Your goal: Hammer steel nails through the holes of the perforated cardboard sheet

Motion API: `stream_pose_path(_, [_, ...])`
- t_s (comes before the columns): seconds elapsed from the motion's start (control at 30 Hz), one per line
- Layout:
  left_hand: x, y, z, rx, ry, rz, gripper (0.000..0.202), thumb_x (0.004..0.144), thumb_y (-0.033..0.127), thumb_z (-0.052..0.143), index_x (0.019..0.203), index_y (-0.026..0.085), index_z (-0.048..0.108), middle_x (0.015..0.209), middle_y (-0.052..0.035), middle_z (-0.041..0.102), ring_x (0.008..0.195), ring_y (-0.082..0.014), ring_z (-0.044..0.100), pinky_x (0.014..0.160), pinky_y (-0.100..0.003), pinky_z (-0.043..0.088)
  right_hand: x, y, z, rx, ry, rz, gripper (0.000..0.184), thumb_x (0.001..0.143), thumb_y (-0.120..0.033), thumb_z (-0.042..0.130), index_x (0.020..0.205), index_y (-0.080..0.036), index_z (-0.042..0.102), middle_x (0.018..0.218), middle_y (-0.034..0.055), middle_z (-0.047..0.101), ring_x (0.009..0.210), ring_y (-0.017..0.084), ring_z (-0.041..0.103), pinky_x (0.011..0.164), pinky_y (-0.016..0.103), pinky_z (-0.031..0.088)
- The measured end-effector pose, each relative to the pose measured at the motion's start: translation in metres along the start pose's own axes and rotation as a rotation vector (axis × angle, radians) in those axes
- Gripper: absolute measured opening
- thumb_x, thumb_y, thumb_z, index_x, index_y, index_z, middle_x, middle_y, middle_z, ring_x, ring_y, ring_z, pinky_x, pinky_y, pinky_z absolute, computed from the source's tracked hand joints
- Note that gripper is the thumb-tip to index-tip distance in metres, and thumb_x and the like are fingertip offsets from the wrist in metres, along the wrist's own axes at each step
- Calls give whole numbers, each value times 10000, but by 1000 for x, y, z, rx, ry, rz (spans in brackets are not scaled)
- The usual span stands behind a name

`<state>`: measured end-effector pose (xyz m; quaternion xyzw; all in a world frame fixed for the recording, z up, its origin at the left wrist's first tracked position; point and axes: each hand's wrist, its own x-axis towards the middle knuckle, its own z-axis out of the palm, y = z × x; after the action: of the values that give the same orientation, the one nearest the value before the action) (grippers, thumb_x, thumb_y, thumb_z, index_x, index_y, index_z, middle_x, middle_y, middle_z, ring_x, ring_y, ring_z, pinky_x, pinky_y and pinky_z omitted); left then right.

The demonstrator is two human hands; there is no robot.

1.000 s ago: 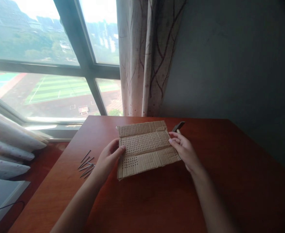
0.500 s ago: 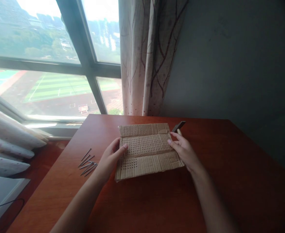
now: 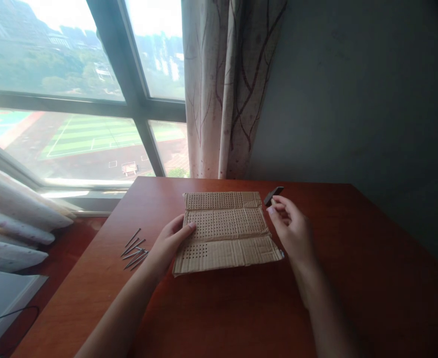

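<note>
A brown cardboard sheet [image 3: 226, 233] punched with rows of small holes lies flat on the red-brown table [image 3: 241, 308]. My left hand [image 3: 166, 246] holds its left edge, thumb on top. My right hand [image 3: 293, 231] is off the sheet, just beyond its right edge, with fingers loosely bent and apart and nothing seen in them. Its fingertips are close to a hammer [image 3: 273, 195], whose dark head pokes out past the sheet's far right corner. The handle is mostly hidden under my hand.
Several long steel nails [image 3: 134, 252] lie loose on the table left of my left hand. A patterned curtain [image 3: 226, 89] hangs behind the table beside a large window [image 3: 73, 99]. A grey wall [image 3: 353, 99] lies to the right. White rolled items [image 3: 13, 233] lie at the far left.
The cardboard turned slightly and settled flat, nearer to me. My right hand let go of its right edge and moved right, toward the hammer. My left hand stayed on the left edge.
</note>
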<state>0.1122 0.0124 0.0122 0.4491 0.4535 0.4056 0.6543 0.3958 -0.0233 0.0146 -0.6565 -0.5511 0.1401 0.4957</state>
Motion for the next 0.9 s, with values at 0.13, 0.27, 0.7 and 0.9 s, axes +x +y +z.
stream_pose_path(0.13, [0, 0, 2, 1, 16, 25, 529, 758, 469, 759, 1182, 165, 674, 1123, -112, 748, 1057, -331, 689, 876, -393, 545, -19, -36, 1, -33, -269, -312, 372, 949, -411, 578, 1292, -269, 601, 1319, 88, 646, 1195, 263, 617, 971, 448, 536])
stream_pose_path(0.27, [-1, 1, 6, -2, 47, 65, 531, 733, 454, 780, 1167, 167, 676, 1131, -98, 745, 1093, -326, 671, 958, -404, 512, -36, -54, 12, -249, -555, -577, 678, 822, -498, 736, 1420, -264, 521, 1525, 99, 492, 1399, 323, 443, 1165, 550, 368])
stream_pose_path(0.7, [-2, 0, 8, 21, 29, 77, 569, 767, 423, 759, 1249, 143, 644, 1220, -127, 712, 1177, -348, 625, 1050, -448, 460, -37, -49, 20, -376, -585, -655, 732, 688, 15, 482, 1387, -190, 556, 1507, 44, 529, 1418, 243, 441, 1202, 482, 331])
stream_pose_path(0.9, [0, 0, 4, 108, 29, 113, 498, 801, 455, 728, 1187, 148, 664, 1202, -112, 715, 1131, -308, 645, 1029, -413, 476, -39, -51, 20, -348, -562, -667, 690, 705, 42, 478, 1340, -200, 591, 1453, 38, 585, 1372, 235, 490, 1176, 472, 360])
